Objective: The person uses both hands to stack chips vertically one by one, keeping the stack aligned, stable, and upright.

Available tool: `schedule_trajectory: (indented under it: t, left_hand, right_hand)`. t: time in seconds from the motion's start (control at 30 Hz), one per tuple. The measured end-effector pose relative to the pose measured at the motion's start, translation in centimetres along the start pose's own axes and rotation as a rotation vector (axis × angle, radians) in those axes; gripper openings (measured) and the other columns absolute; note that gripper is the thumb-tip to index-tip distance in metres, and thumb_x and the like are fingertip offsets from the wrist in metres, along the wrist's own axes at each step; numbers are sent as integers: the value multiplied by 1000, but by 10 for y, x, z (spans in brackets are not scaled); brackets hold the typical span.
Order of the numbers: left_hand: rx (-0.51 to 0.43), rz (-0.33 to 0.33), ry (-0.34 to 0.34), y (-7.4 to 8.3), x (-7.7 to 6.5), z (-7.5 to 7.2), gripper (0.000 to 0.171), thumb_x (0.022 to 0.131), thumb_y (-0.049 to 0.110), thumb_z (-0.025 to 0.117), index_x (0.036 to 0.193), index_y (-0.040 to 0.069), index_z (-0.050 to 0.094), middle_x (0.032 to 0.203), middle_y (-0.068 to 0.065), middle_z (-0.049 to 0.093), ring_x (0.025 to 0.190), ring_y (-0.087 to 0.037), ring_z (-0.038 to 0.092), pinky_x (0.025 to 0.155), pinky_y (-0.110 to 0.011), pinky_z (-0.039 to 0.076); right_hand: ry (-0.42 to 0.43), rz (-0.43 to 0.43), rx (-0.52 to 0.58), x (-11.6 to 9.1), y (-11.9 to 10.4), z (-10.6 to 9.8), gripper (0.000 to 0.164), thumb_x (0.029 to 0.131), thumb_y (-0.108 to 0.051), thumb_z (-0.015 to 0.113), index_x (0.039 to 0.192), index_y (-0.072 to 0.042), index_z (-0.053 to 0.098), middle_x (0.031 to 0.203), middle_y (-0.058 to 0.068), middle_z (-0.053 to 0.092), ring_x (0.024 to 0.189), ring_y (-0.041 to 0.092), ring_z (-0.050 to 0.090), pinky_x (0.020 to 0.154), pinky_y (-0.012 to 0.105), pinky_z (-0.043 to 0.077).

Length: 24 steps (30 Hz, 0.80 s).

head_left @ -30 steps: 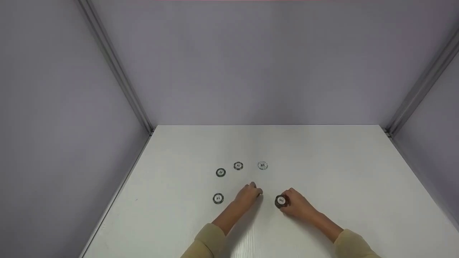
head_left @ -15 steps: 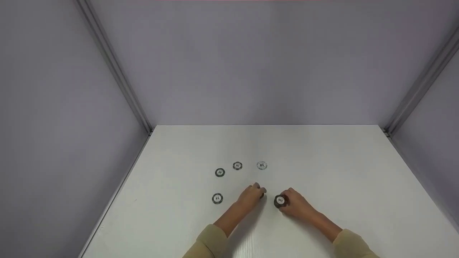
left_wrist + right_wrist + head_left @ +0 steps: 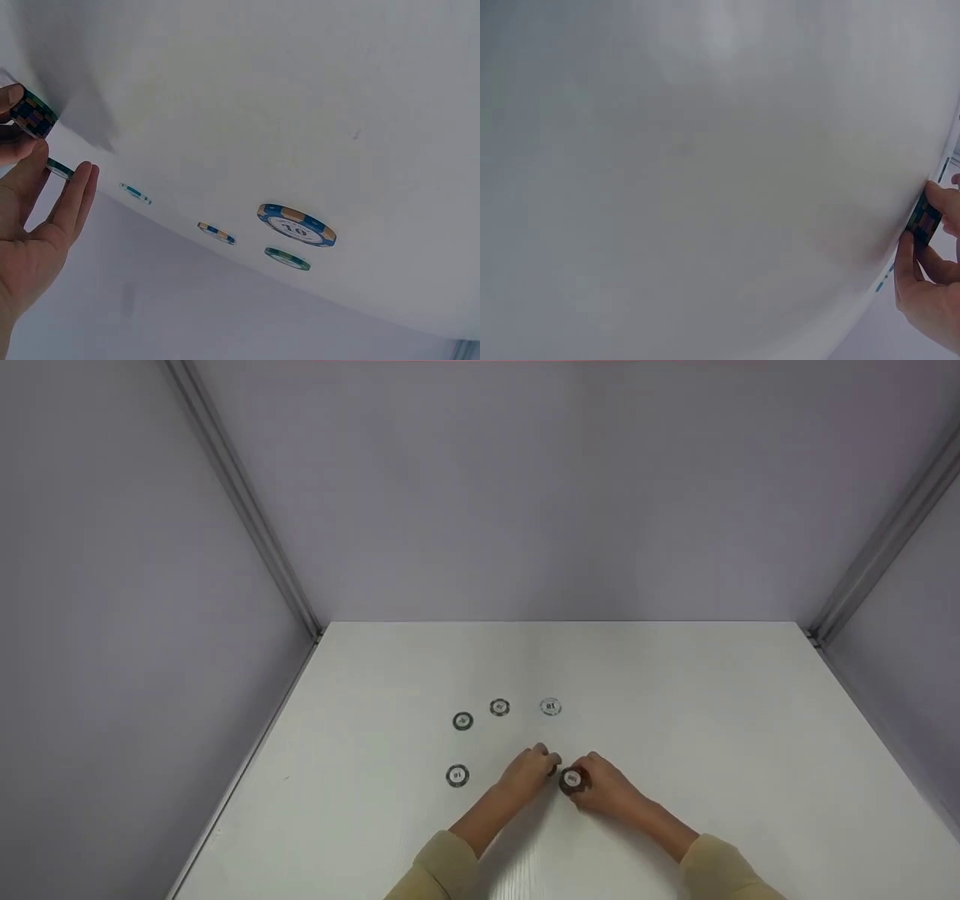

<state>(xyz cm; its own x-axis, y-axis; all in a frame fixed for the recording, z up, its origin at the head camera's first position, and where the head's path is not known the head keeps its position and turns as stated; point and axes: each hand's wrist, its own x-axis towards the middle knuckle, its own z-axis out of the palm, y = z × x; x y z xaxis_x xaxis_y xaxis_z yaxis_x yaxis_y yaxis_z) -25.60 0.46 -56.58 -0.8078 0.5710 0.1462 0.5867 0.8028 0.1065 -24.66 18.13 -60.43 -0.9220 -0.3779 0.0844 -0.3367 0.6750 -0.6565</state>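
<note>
In the head view my right hand (image 3: 606,787) grips a stack of poker chips (image 3: 572,780) by its sides, a white-centred chip on top. Several coloured edges show in the stack (image 3: 34,114) in the left wrist view. My left hand (image 3: 527,772) lies just left of the stack. It pinches a single green-edged poker chip (image 3: 60,169) between thumb and fingers, beside the stack. Whether chip and stack touch, I cannot tell. From the right wrist, my right hand (image 3: 934,296) shows at the right edge, fingers round the stack (image 3: 924,219).
Flat on the white table (image 3: 675,697) lie a light blue-and-white chip (image 3: 550,706), a blue-and-tan chip (image 3: 499,707), a green chip (image 3: 463,721) and a larger-looking chip marked 10 (image 3: 457,775). Grey panels (image 3: 555,510) stand behind and at both sides.
My right hand has moved left with the stack, closing the gap to my left hand. My left hand has shifted slightly right with its chip. The loose chips stay put.
</note>
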Motion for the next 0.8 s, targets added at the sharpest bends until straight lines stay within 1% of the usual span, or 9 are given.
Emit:
schedule_trajectory:
  t: [0.13,0.37,0.47,0.63,0.7,0.8]
  left_hand:
    - [-7,2,-3,3,1,0,20,82,8,65,102,11,68,85,-5,60,71,-12,56,61,-17,45]
    - [6,28,13,10,2,-2,16,82,7,65,97,10,67,83,-4,59,70,-11,56,60,-17,45]
    - [3,32,7,14,3,-2,16,81,7,66,97,10,67,82,-4,59,70,-11,56,61,-18,45]
    - [5,26,-16,20,5,-1,18,81,12,68,99,12,67,82,-2,57,68,-10,54,61,-17,43]
    - [11,36,-15,22,6,0,17,81,13,68,98,13,67,80,-2,57,66,-10,53,59,-17,43]
    - [-4,50,-24,24,7,1,17,80,12,69,97,13,66,79,-2,56,65,-10,52,58,-17,42]
  right_hand:
    - [-1,10,-11,1,0,1,30,70,-7,76,95,-4,60,84,-1,48,77,13,49,69,33,47]
    - [6,-12,-16,1,1,2,26,71,-6,73,93,-4,61,82,-1,49,75,13,49,70,35,47]
    - [7,-18,-29,1,0,2,26,73,-8,73,94,-3,61,83,-1,49,75,13,50,70,35,47]
    - [7,-68,-40,0,1,-1,29,73,-10,75,97,-2,60,83,-1,48,73,13,46,64,31,45]
    - [7,-87,-45,-1,1,-2,30,73,-9,76,98,-2,60,84,-1,47,73,13,45,63,30,44]
    - [13,-98,-59,-1,1,-2,27,74,-8,75,95,-4,59,83,-1,46,73,13,45,62,29,43]
